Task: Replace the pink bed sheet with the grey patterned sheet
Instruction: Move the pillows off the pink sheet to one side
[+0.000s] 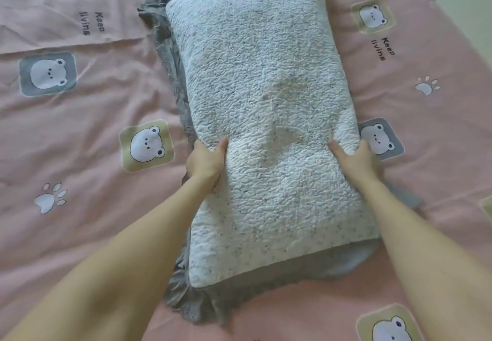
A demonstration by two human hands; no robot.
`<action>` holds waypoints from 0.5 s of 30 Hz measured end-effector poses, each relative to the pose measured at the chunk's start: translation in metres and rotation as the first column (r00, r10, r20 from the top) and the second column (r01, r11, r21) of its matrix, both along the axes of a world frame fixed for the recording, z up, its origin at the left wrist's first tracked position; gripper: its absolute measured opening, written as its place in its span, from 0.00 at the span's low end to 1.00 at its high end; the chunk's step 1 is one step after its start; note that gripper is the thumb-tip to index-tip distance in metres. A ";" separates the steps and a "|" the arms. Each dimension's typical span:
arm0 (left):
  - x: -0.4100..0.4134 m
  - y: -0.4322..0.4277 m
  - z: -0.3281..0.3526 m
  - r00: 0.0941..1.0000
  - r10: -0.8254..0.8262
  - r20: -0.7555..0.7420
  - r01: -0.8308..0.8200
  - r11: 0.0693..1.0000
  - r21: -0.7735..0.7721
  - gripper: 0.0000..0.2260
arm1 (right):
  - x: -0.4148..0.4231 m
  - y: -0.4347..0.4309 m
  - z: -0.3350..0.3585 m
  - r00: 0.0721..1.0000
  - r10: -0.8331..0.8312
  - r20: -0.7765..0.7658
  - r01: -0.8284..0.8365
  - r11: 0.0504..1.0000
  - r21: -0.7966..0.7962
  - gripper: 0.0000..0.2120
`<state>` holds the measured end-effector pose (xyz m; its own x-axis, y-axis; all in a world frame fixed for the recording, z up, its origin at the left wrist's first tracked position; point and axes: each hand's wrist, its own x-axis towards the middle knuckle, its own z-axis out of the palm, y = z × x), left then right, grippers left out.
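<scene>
The left hand (pixel 205 163) is clamped on the left long edge of a white, oblong pillow (pixel 266 87). The thumb is laid on top and the fingers are wrapped under the rim, out of sight. The right hand (pixel 358 158) is closed on the opposite long edge in the same way, with the thumb pressed into the top and the fingers curled over the side. The pillow's cover is seen to be a nubbly, crinkled, quilted material, faintly speckled and dented between the two hands.

Beneath the pillow a grey fabric (pixel 170 55) is spread, soft and rumpled, with a frilled, lacy border showing past the left side and the near end. Whether this is the grey patterned sheet cannot be told.

Everything is carried by the pink bed sheet (pixel 87 117), a smooth, lightly creased cloth still laid across the bed. It is printed with rounded square patches (pixel 146 145) bearing white bear faces, white paw prints (pixel 50 198) and dark lettering (pixel 383 47) reading "Keep living".
</scene>
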<state>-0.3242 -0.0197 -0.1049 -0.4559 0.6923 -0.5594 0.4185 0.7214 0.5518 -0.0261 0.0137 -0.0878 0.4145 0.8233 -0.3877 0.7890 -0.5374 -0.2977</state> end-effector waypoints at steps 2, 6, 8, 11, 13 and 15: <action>-0.002 -0.007 0.008 0.998 0.001 -0.058 0.003 0.997 0.073 0.18 | -0.012 -0.007 0.013 0.987 0.072 0.142 -0.088 0.990 0.114 0.30; -0.011 -0.017 0.053 0.993 0.092 -0.073 -0.078 0.981 0.178 0.13 | -0.054 -0.024 0.076 0.949 0.216 0.231 -0.283 0.904 0.319 0.19; -0.017 -0.028 0.082 0.991 0.114 -0.070 -0.096 0.970 0.222 0.14 | -0.078 -0.042 0.107 0.928 0.287 0.238 -0.361 0.854 0.375 0.17; -0.050 -0.062 0.133 0.977 0.139 -0.162 -0.076 0.936 0.344 0.14 | -0.112 -0.082 0.150 0.916 0.334 0.222 -0.400 0.810 0.429 0.16; -0.076 -0.082 0.162 0.953 0.090 -0.288 0.037 0.912 0.408 0.12 | -0.130 -0.109 0.170 0.925 0.322 0.203 -0.380 0.786 0.487 0.17; -0.109 -0.106 0.197 0.916 0.070 -0.395 0.127 0.884 0.450 0.13 | -0.159 -0.136 0.193 0.928 0.326 0.178 -0.368 0.748 0.552 0.18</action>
